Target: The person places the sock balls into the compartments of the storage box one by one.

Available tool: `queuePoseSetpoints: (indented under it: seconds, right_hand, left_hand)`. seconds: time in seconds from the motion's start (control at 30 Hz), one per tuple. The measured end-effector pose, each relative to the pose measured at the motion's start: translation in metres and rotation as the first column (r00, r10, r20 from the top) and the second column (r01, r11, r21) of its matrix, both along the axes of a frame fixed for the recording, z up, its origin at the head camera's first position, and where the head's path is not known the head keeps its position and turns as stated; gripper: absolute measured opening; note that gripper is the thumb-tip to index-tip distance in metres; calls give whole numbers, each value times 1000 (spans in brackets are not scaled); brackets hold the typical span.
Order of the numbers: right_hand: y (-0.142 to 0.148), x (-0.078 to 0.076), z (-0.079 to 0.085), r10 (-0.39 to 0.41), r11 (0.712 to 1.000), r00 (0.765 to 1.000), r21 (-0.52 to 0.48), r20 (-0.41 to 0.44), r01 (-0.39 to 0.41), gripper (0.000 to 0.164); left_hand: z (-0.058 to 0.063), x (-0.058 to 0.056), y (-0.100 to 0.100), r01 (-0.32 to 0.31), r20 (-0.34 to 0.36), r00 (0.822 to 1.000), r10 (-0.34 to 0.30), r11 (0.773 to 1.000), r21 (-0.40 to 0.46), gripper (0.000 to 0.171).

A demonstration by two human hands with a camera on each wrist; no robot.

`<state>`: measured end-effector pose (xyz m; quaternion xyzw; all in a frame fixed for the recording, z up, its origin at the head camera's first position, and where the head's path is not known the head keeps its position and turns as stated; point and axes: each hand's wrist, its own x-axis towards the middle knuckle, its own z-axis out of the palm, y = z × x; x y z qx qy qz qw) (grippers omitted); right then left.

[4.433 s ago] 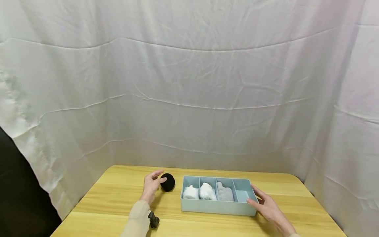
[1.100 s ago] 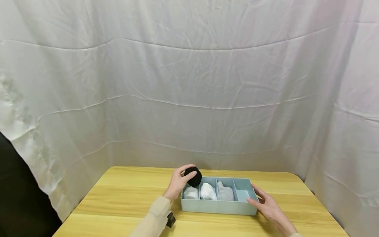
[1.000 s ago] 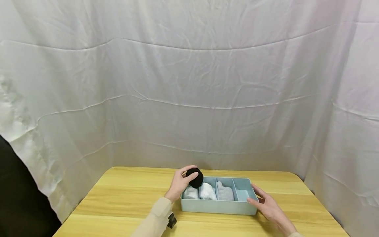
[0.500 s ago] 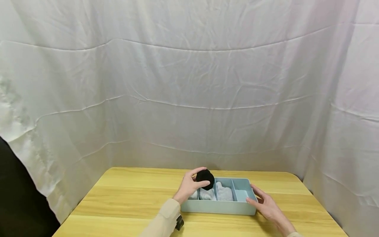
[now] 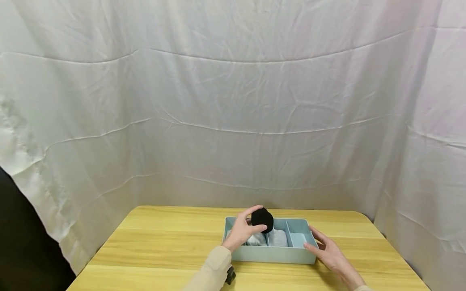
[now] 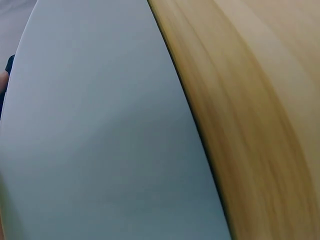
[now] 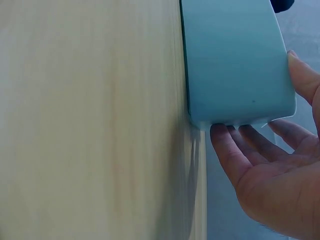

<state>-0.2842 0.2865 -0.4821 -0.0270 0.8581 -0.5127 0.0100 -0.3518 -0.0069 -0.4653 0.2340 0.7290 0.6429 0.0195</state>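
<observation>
My left hand (image 5: pixel 243 229) pinches a black, ball-shaped cloth bundle (image 5: pixel 263 220), like a rolled-up sock, between thumb and fingers. It is over the middle compartments of a light blue divided box (image 5: pixel 269 254). Under it, a white cloth bundle (image 5: pixel 257 239) and a grey one (image 5: pixel 278 238) lie in their own compartments, partly covered. The leftmost bundle is mostly hidden by the hand. My right hand (image 5: pixel 329 255) grips the box's right end, thumb at the rim; in the right wrist view its fingers (image 7: pixel 230 150) press the end wall. The rightmost compartment holds nothing.
The box stands on a wood-grain table (image 5: pixel 164 238) with rounded far corners. Pale curtains (image 5: pixel 233 161) hang behind and at both sides. A dark area (image 5: pixel 29 238) shows at the far left. The box's front wall (image 6: pixel 100 120) fills much of the left wrist view.
My left hand took the black bundle from the table left of the box and has carried it rightward over the compartments. The right hand has stayed at the box's right end.
</observation>
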Motion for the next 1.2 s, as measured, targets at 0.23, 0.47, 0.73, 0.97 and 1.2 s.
queuePoseSetpoints:
  seconds: [0.23,0.47,0.73,0.97,1.2]
  right_hand:
    - [1,0,-1,-1,1000,1000,2,11,1,76]
    - [1,0,-2,-2,1000,1000,-18,10,2,76]
    - [3,-2,-1,2,1000,1000,12,6,-2,76]
    - [4,-3,-2,-4,1000,1000,22,-10,4,76]
    - [2,-1,-3,2,1000,1000,-10,14,-2,76]
  left_hand:
    - [0,3,15,-6,-24,1000,6,1000,-29,58]
    - [0,6,29,-4,-12,1000,3,999,-53,57]
    - [6,8,45,-21,-39,999,17,994,-103,61]
    - [2,8,63,-48,-48,998,43,993,-104,59]
    - [0,11,71,-10,-72,997,2,995,-102,58]
